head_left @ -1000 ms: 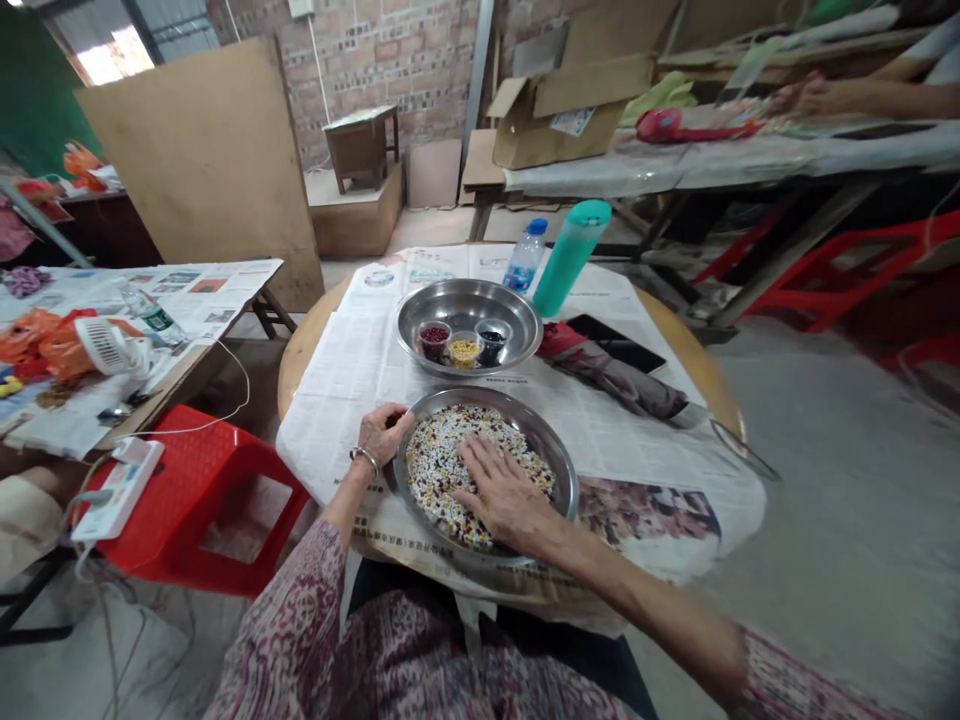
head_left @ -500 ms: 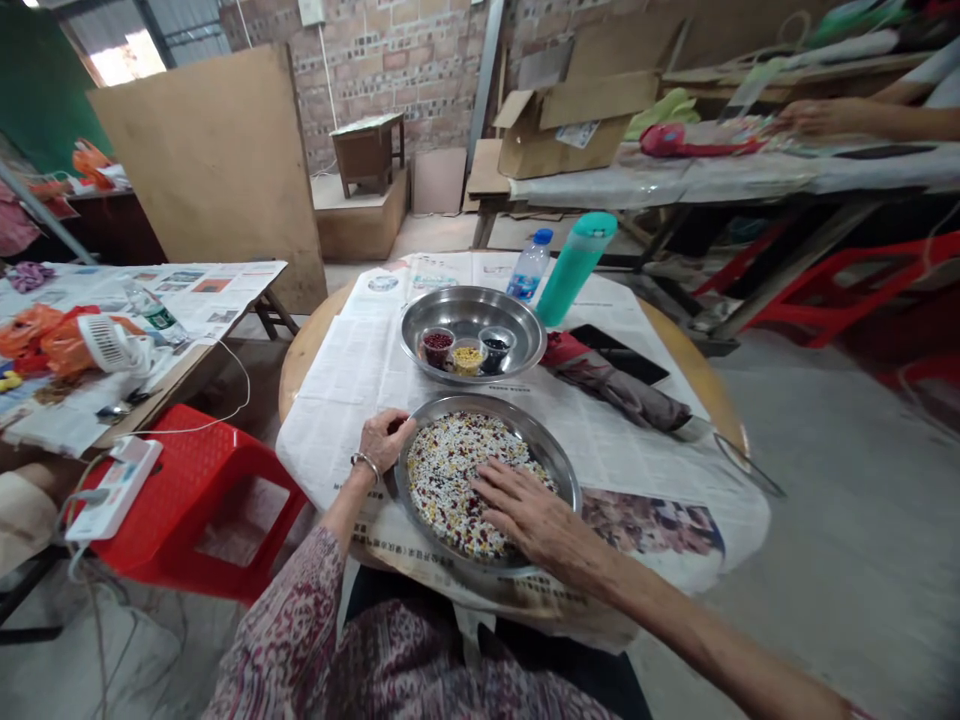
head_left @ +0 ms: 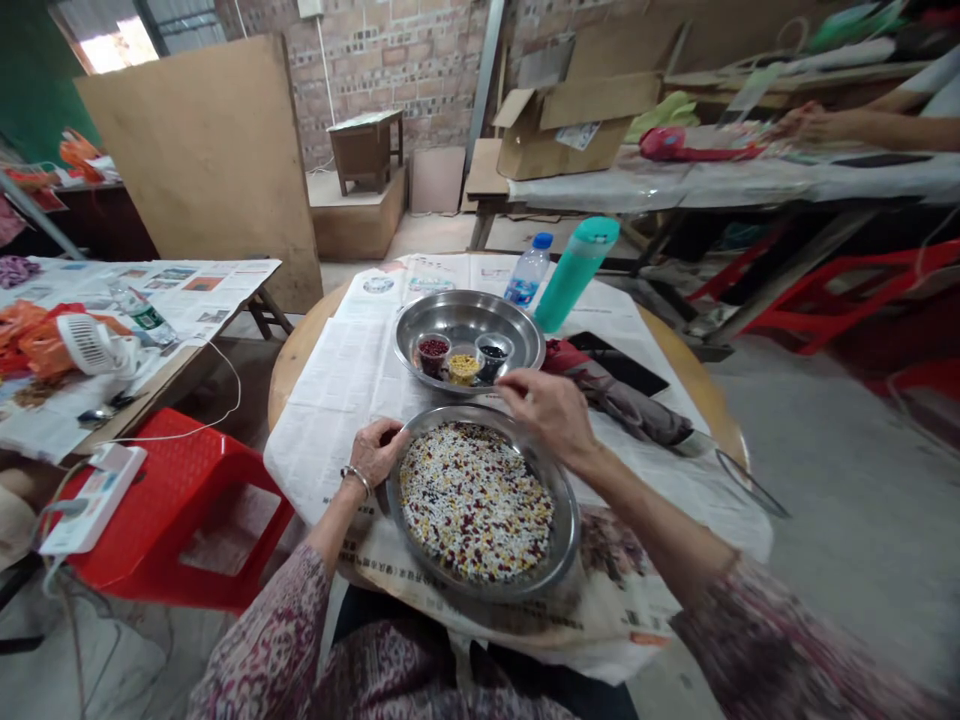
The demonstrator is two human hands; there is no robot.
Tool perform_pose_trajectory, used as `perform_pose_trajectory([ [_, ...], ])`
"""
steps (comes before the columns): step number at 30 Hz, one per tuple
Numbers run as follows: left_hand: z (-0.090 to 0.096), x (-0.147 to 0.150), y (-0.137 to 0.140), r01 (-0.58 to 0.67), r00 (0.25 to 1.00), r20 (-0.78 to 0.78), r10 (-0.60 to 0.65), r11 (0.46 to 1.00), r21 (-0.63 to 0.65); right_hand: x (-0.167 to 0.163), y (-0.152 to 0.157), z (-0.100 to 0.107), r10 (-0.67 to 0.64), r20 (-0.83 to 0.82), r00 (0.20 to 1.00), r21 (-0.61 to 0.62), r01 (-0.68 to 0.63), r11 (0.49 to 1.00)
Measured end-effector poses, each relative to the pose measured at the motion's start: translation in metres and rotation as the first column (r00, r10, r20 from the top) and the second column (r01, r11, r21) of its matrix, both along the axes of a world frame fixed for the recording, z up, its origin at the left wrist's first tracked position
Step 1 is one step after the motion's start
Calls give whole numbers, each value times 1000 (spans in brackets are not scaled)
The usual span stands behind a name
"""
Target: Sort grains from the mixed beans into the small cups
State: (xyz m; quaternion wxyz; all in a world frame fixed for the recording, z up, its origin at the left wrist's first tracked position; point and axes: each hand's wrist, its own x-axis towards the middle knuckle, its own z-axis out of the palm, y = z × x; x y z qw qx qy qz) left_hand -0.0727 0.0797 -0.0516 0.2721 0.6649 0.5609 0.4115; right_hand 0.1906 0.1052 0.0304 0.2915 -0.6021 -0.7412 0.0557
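Note:
In front of me a round metal basin (head_left: 564, 530) holds a mix of white grains and red, yellow and black beans (head_left: 476, 505). My left hand (head_left: 375, 450) is closed on its left rim. Above its far right rim, my right hand (head_left: 553, 412) is raised with thumb and fingers pinched; whatever is between them is too small to name. Behind it stands a second metal basin (head_left: 472, 310) with three clear cups: one of red beans (head_left: 433, 348), one of yellow beans (head_left: 464, 370) and one of black beans (head_left: 493, 352). The right fingertips are near the black-bean cup.
On the newspaper-covered round table (head_left: 330, 370) stand a water bottle (head_left: 529, 272) and a teal bottle (head_left: 577, 275). A folded umbrella (head_left: 630, 405) and a black tablet-like slab (head_left: 619, 362) lie at right. A red stool (head_left: 180, 510) with a power strip is at left. Another person's hands (head_left: 814, 122) work at the back table.
My right hand has lifted off the grain mix and moved up toward the far basin, its spread fingers now pinched. My left hand stays at the near basin's rim.

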Motion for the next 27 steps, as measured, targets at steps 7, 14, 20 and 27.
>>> perform_pose_trajectory([
  [7, 1, 0, 0, 7, 1000, -11, -7, 1000, -13, 1, 96, 27, -154, 173, 973, -172, 184, 968],
  [14, -1, 1, -2, 0, 1000, -30, -1, 1000, -19, -11, 121, 26, -84, 354, 931, -350, 215, 912],
  [20, -3, 1, -2, -8, 1000, -29, 8, 1000, -29, -13, 115, 23, -92, 347, 933, -376, 229, 898],
  [27, -3, 2, -3, -4, 1000, -28, 4, 1000, -21, -16, 110, 21, -90, 402, 911, -365, 249, 897],
])
